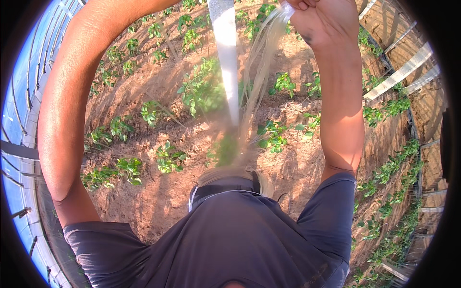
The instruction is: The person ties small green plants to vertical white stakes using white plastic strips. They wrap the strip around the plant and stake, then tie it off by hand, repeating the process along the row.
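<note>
Both arms are raised in front of me. My right hand [317,25] is closed at the top edge around the upper end of a bundle of thin translucent strands [264,54], which look like plastic twine. The strands hang down towards my waist, where a pale bundle of similar strands [223,174] lies across my front. My left forearm [65,118] curves up and past the top edge, so my left hand is out of view. Between the arms stands a long white post or strip [225,46], its lower end blurred.
Rows of young leafy plants [169,158] grow in dry brown soil [173,208]. A taller plant [203,86] stands by the white post. Blue sheeting with dark ribs [21,108] curves along the left. Pale slats [399,72] and a dark hose or pipe [414,133] run along the right.
</note>
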Demonstrator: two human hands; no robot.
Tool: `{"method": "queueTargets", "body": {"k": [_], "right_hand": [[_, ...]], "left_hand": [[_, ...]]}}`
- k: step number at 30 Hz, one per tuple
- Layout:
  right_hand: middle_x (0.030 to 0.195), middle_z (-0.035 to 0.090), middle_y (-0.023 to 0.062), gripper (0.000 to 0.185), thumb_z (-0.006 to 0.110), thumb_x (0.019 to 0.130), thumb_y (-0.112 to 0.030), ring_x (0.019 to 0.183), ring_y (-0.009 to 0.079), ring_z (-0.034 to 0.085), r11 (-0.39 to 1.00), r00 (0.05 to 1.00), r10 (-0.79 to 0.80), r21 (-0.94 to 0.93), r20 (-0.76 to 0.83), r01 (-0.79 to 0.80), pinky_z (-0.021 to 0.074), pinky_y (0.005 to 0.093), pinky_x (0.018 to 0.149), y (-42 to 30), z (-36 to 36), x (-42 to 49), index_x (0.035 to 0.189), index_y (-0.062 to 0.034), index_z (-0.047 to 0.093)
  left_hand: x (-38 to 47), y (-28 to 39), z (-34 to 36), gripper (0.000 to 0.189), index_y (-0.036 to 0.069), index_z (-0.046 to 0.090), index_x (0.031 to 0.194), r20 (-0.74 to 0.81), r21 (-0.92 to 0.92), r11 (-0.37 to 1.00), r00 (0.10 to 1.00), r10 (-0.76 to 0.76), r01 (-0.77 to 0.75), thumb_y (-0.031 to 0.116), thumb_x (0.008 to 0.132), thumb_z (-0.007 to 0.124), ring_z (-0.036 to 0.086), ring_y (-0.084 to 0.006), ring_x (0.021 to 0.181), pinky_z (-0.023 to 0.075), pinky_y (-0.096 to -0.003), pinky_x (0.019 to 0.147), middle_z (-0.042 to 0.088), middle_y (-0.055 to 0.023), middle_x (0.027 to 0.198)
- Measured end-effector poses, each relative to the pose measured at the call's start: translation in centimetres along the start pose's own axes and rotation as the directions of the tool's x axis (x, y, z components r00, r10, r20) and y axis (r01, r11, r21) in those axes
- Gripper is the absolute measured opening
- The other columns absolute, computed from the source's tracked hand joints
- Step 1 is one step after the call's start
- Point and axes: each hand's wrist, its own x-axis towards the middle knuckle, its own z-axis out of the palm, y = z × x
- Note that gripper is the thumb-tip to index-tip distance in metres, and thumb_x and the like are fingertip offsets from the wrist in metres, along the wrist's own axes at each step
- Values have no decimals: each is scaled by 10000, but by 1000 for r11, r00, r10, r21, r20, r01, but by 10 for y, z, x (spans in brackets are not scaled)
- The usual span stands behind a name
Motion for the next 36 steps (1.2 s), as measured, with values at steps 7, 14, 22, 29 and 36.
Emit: {"method": "queueTargets", "body": {"k": [7,14,22,29,36], "right_hand": [[557,385,-70,346,548,1092,-163,473,53,338,996,993,92,15,-71,-91,271,222,456,11,-17,5,1360,54,577],[535,324,-79,296,582,1098,-209,467,32,300,990,999,40,138,-25,-36,254,214,451,12,-22,21,1241,39,654],[565,314,-87,325,679,1047,-238,481,37,295,977,989,141,157,44,-146,253,235,469,-6,-24,32,1210,41,653],[575,340,-91,292,621,1081,-238,483,39,306,979,984,117,153,134,-137,257,235,477,-8,-21,19,1192,27,670],[636,454,-76,245,640,1068,-205,512,29,349,954,984,165,243,62,-175,284,228,472,-5,-17,21,1199,-1,680]], "left_hand": [[2,4,2,153,-44,730,1048,53,-42,992,991,-120,122,71,947,719,656,-210,741,525,-352,680,685,-142,879],[4,2,-4,222,-5,732,1163,-362,114,961,890,278,-254,39,953,786,579,-18,612,436,-196,511,800,-106,1007],[26,-115,-138,229,198,793,1243,-520,649,758,764,382,62,254,1034,720,690,-212,1125,556,-361,934,777,-36,1175],[-3,-140,-186,191,75,774,1121,-316,567,815,946,79,122,224,1048,680,694,-226,1010,531,-340,934,762,-64,1025],[32,-114,-163,352,128,735,1317,-308,461,884,948,73,82,352,1052,676,670,-228,1174,503,-385,1047,761,-67,1237]]}}
